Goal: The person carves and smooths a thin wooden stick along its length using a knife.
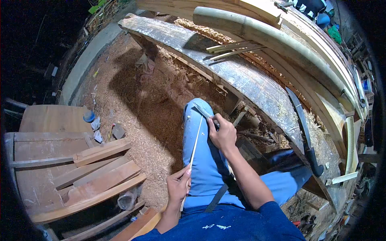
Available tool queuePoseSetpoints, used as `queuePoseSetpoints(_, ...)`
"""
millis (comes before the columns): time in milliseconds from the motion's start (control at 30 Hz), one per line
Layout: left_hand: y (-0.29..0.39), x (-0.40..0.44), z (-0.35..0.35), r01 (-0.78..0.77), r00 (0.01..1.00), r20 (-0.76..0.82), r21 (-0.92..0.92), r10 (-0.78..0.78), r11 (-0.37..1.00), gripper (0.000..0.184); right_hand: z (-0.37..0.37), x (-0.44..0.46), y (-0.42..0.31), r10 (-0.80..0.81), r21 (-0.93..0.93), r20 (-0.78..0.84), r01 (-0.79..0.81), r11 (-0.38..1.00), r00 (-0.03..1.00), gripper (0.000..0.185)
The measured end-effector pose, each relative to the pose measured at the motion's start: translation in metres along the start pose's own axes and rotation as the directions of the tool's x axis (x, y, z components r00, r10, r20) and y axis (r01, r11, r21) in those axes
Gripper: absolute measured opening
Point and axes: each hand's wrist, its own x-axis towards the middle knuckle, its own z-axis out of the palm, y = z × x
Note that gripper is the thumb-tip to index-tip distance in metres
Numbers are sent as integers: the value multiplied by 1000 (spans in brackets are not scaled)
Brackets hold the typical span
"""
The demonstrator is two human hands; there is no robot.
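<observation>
My left hand [179, 186] is closed around a thin pale strip [195, 146], which looks like split bamboo. The strip runs up along my thigh, and its lower end passes below the hand toward my lap. My right hand [223, 134] grips a small knife [202, 111] by its dark handle. Its blade lies over my raised knee [197, 103], right at the strip's upper end. Whether the edge is touching the strip I cannot tell. My blue trouser leg sits under both hands, with pale specks on the cloth.
A worn plank bench [245, 80] crosses ahead, bearing several split strips [231, 47] and a machete [298, 114]. A thick bamboo pole [265, 34] lies beyond. Cut boards [102, 180] are stacked at left. Shavings [132, 148] cover the ground, near a blue cup [89, 116].
</observation>
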Motion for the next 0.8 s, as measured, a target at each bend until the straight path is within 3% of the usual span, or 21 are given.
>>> queuePoseSetpoints(200,8,27,12,-15,1000,15,-4,15,1000,29,-3,-46,1,-141,51,-40,143,988,989,17)
queuePoseSetpoints(367,11,21,8,20,1000,18,29,-21,999,27,-5,-40,0,-50,-59,21,51,997,999,16)
queuePoseSetpoints(600,1,4,-4,21,1000,14,23,-21,1000,28,1,4,9,-23,-58,-22,21,998,1000,19)
queuePoseSetpoints(800,5,4,1,56,998,-2,21,-56,998,28,-3,-10,6,-37,14,-33,37,999,999,19)
